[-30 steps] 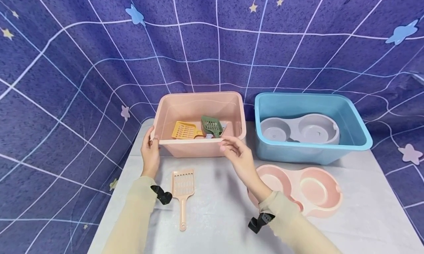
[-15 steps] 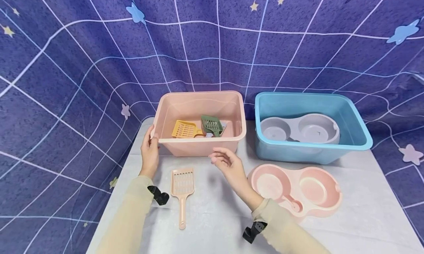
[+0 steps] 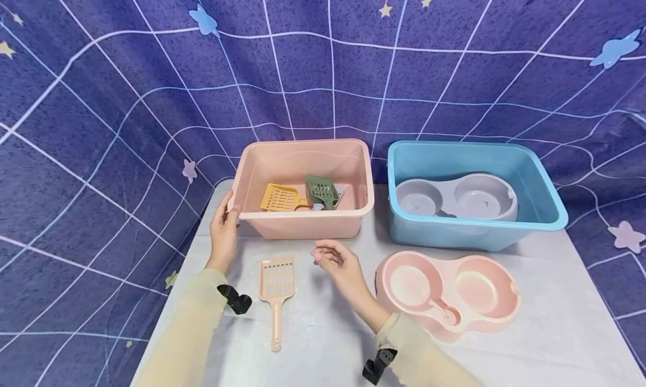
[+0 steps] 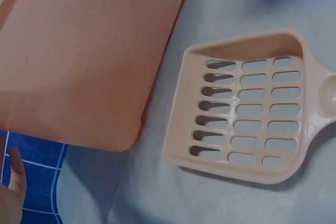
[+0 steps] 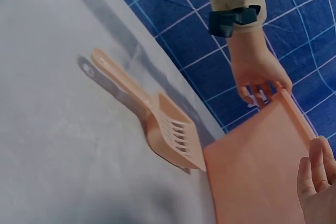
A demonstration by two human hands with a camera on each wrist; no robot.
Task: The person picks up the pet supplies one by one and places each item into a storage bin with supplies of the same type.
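My left hand (image 3: pixel 224 235) grips the left front corner of a pink plastic bin (image 3: pixel 303 227); the right wrist view shows its fingers curled at the rim. Inside the bin lie a yellow litter scoop (image 3: pixel 273 202) and a green litter scoop (image 3: pixel 330 201). My right hand (image 3: pixel 343 272) hovers in front of the bin, fingers loosely bent, with nothing in it. Between the forearms, a pale pink slotted litter scoop (image 3: pixel 276 308) rests on the white tabletop, its handle toward me.
To the right stands a blue bin (image 3: pixel 474 238) holding a grey double pet bowl (image 3: pixel 449 193). A pink double pet bowl (image 3: pixel 451 263) sits on the table (image 3: pixel 550 297) in front of it. A purple patterned curtain (image 3: pixel 353 67) borders the back and left.
My right hand has let go of the pink bin's front rim and drawn back toward me and slightly left. My left hand stays at the bin's corner.
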